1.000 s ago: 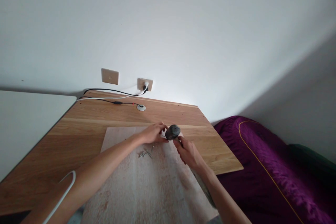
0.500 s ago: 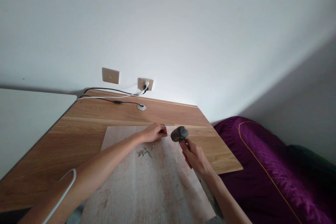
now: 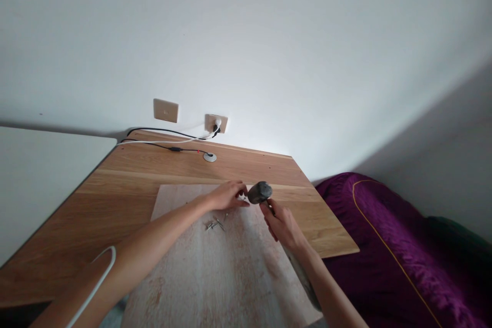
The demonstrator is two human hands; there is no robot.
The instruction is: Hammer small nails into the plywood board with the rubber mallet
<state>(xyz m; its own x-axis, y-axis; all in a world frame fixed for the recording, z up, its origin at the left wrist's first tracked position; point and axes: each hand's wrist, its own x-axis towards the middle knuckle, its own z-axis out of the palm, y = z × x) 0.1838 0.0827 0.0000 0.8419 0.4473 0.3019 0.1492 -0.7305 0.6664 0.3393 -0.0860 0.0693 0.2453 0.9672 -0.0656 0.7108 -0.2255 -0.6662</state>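
My right hand is wrapped round the handle of a mallet with a dark grey, barrel-shaped head. That head is held just right of my left hand, near the far edge of a pale wooden board. Thumb and fingers of my left hand are parted around a small, light metal piece, perhaps a screw or nail, too small to make out fully. Several metal screws lie in a loose cluster on the board, nearer me than my left hand.
The board rests on a wooden desk. Black and white cables run along its back to a wall socket. A round cable grommet sits in the desktop. Purple fabric covers something at the right. A white panel stands left.
My left thumb and fingers have spread from a pinch on the small metal piece. The mallet head has shifted slightly left and up. The view has moved a little.
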